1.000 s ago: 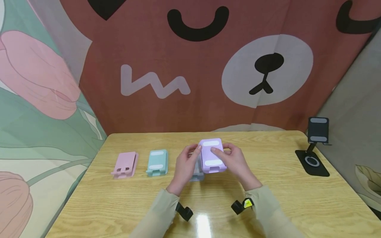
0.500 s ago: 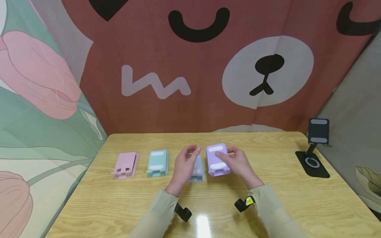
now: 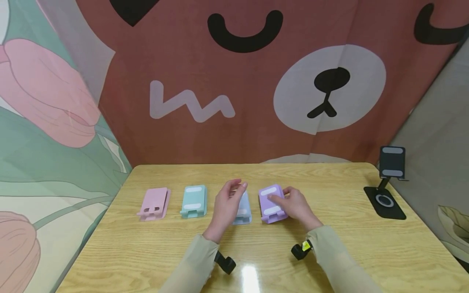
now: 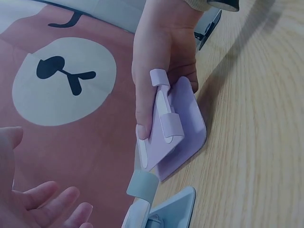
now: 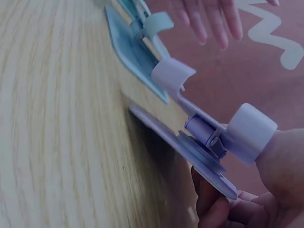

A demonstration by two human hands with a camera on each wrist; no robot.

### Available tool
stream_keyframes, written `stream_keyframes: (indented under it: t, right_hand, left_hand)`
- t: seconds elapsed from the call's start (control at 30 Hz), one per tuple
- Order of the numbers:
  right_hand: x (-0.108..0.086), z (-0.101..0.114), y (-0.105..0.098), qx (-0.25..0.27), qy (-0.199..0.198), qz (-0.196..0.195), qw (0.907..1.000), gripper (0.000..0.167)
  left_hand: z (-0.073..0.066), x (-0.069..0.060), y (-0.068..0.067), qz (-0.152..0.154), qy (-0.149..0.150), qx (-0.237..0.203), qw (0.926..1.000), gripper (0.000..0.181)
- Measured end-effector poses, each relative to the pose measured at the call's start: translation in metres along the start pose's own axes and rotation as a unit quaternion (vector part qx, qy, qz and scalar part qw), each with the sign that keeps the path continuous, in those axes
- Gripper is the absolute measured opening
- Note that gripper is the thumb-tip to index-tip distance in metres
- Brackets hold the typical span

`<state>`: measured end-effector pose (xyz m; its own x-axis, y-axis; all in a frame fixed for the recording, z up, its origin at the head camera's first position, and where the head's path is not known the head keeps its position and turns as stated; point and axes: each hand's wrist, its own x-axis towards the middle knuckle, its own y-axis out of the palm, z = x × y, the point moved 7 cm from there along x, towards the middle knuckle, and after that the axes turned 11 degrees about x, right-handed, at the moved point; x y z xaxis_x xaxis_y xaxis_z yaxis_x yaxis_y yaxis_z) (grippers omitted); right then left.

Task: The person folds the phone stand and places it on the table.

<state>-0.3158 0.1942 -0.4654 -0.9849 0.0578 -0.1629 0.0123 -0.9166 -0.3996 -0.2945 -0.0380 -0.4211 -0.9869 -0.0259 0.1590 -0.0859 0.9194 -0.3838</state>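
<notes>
In the head view my right hand [image 3: 296, 203] grips a folded purple phone stand [image 3: 272, 204] by its right side, thumb on top and fingers beneath. The right wrist view shows the base of the purple stand [image 5: 183, 149] tilted, its near edge just off the wood. My left hand [image 3: 228, 207] holds nothing; its fingers are loosely bent above a light blue phone stand [image 3: 243, 211], which it partly hides. In the left wrist view the left fingers [image 4: 52, 204] are apart from the blue stand [image 4: 178, 209].
Left of the hands lie a teal phone stand [image 3: 194, 201] and a pink phone stand [image 3: 154, 203], both folded flat. An unfolded black phone stand [image 3: 384, 199] stands at the right edge of the wooden table [image 3: 128, 252]. A printed cloth [image 3: 253, 142] hangs behind.
The left hand has let go of the purple stand and stays over the blue one. My right hand has carried the purple stand right and down, close to the table.
</notes>
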Motion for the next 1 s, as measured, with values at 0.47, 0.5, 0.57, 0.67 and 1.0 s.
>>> stream_keyframes:
  t: [0.47, 0.5, 0.57, 0.67, 1.0]
  right_hand:
    - [0.006, -0.003, -0.008, -0.109, -0.003, 0.013, 0.9939, 0.068]
    - [0.007, -0.003, -0.009, -0.114, -0.002, 0.015, 0.9934, 0.068]
    - [0.007, -0.005, -0.01, -0.122, 0.0, 0.015, 0.9924, 0.066]
    - [0.008, -0.007, -0.011, -0.131, 0.001, 0.014, 0.9913, 0.062]
    - [0.009, -0.009, -0.013, -0.138, 0.011, 0.012, 0.9903, 0.055]
  left_hand:
    - [0.001, 0.0, 0.001, -0.001, 0.003, 0.001, 1.0, 0.051]
    - [0.001, 0.0, 0.001, -0.001, 0.004, 0.002, 1.0, 0.051]
    - [0.001, -0.001, 0.001, -0.002, 0.006, 0.004, 1.0, 0.051]
    - [0.001, -0.001, 0.002, -0.003, 0.009, 0.005, 0.9999, 0.051]
    - [-0.002, -0.001, 0.003, 0.005, 0.015, 0.014, 0.9998, 0.05]
